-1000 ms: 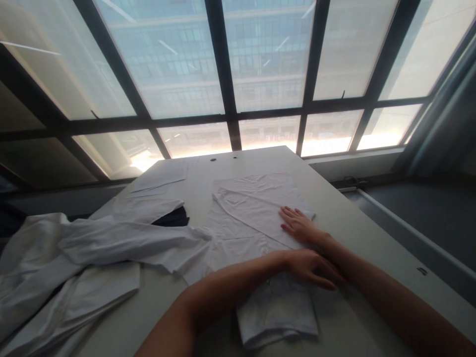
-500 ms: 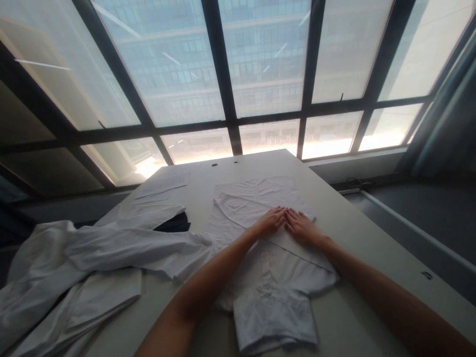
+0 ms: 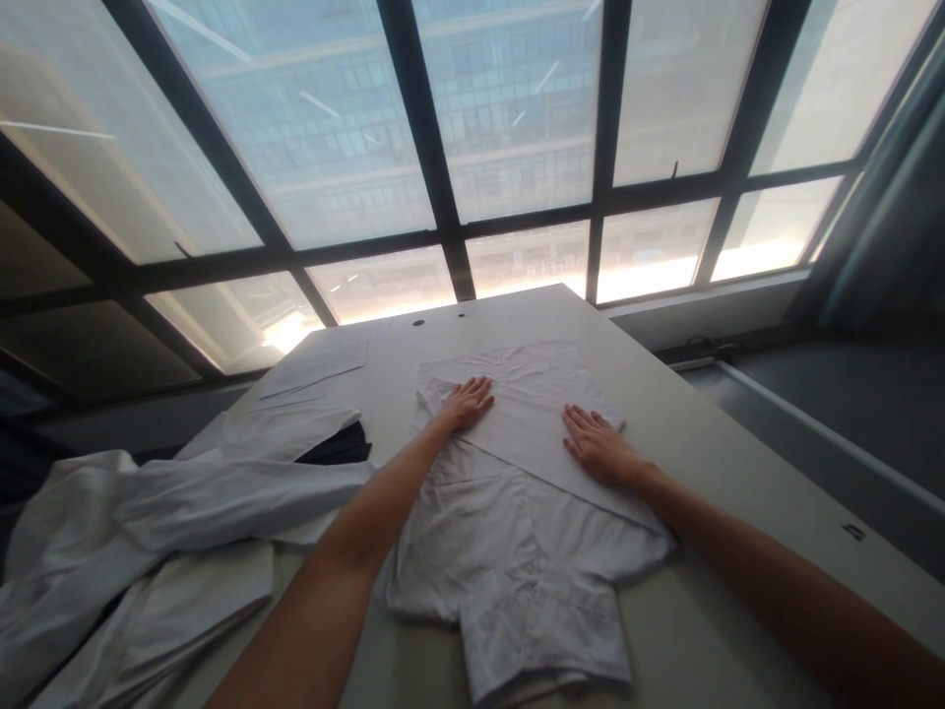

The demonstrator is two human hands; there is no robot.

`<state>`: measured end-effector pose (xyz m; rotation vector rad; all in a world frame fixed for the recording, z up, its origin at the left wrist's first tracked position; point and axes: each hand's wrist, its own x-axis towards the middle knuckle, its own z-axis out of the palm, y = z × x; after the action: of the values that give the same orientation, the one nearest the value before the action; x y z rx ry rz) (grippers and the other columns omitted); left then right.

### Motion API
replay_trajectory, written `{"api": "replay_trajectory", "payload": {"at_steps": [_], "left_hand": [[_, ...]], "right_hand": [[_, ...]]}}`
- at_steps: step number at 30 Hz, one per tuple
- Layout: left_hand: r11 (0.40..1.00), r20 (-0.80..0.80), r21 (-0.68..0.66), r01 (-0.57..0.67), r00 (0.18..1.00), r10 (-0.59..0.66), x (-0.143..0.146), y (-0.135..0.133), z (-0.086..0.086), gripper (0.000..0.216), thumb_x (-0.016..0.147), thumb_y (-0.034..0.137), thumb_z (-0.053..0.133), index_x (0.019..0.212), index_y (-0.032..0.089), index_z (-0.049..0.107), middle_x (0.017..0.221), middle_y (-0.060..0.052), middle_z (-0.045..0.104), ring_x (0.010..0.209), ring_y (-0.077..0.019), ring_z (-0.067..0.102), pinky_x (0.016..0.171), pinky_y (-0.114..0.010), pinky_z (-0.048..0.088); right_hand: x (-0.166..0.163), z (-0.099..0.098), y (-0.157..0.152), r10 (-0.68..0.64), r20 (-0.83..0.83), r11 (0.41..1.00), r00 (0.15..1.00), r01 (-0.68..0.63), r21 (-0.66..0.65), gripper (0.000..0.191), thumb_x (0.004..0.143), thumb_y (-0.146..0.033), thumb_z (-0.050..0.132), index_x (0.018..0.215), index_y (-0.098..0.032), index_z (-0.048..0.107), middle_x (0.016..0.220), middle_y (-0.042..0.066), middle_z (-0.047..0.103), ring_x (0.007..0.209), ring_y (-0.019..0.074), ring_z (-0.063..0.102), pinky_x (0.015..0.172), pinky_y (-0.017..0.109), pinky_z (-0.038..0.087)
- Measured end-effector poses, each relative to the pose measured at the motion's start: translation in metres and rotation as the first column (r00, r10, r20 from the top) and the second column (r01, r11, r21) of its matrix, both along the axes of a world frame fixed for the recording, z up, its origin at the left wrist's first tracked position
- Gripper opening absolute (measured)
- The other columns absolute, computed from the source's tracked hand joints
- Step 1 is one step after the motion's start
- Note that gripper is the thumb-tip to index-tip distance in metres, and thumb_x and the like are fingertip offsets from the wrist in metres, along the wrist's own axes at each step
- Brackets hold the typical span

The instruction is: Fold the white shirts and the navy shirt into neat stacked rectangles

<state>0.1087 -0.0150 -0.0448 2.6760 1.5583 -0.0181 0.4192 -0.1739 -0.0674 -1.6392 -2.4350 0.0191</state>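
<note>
A white garment, which looks like a shirt (image 3: 532,532), lies spread on the white table with one part folded across its upper half. My left hand (image 3: 468,403) rests flat on the left side of the folded part, fingers stretched toward the upper right. On the right side of the same fabric lies my right hand (image 3: 597,443), palm down with its fingers extended. Neither hand grips the cloth. Creases run through the lower part, where a short section of fabric points toward me.
More white clothes (image 3: 221,502) lie heaped at the left, with a dark navy piece (image 3: 338,444) among them. Sheets of paper (image 3: 317,364) sit at the table's (image 3: 509,310) far left. Tall windows stand behind, and a curtain (image 3: 863,226) hangs at the right.
My left hand has slid left across the fabric, away from my right hand, which stays nearly in place. The hands were touching before and are now apart.
</note>
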Motion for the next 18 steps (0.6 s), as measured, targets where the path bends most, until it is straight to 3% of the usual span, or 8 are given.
{"api": "replay_trajectory", "payload": {"at_steps": [9, 14, 18], "left_hand": [[1.000, -0.006, 0.006, -0.030, 1.000, 0.030, 0.001, 0.005, -0.003, 0.066, 0.101, 0.057, 0.016, 0.158, 0.024, 0.019, 0.165, -0.004, 0.016, 0.151, -0.0257, 0.014, 0.120, -0.050, 0.015], [1.000, 0.007, 0.003, -0.030, 1.000, 0.030, 0.001, 0.004, -0.002, 0.066, 0.101, 0.057, 0.017, 0.158, 0.025, 0.021, 0.165, -0.004, 0.016, 0.151, -0.0265, 0.014, 0.120, -0.051, 0.015], [1.000, 0.020, 0.007, -0.025, 1.000, 0.025, 0.000, 0.004, -0.003, 0.065, 0.101, 0.057, 0.018, 0.157, 0.025, 0.023, 0.164, -0.003, 0.017, 0.151, -0.0256, 0.015, 0.120, -0.050, 0.015]], "right_hand": [[-0.003, -0.002, -0.001, -0.044, 0.017, 0.999, 0.999, 0.044, 0.010, 0.065, 0.099, -0.041, 0.023, 0.154, -0.006, 0.031, 0.161, 0.014, 0.025, 0.150, 0.0242, 0.020, 0.121, 0.046, 0.013], [0.016, -0.005, 0.004, -0.257, 0.039, 0.966, 0.966, 0.257, 0.005, 0.060, 0.100, -0.036, 0.024, 0.153, -0.008, 0.034, 0.160, 0.015, 0.029, 0.149, 0.0277, 0.021, 0.119, 0.056, 0.009], [0.036, -0.003, 0.005, -0.483, 0.017, 0.873, 0.875, 0.480, 0.089, 0.056, 0.100, -0.030, 0.026, 0.148, -0.007, 0.041, 0.156, 0.021, 0.034, 0.147, 0.0327, 0.023, 0.115, 0.064, 0.013]]}}
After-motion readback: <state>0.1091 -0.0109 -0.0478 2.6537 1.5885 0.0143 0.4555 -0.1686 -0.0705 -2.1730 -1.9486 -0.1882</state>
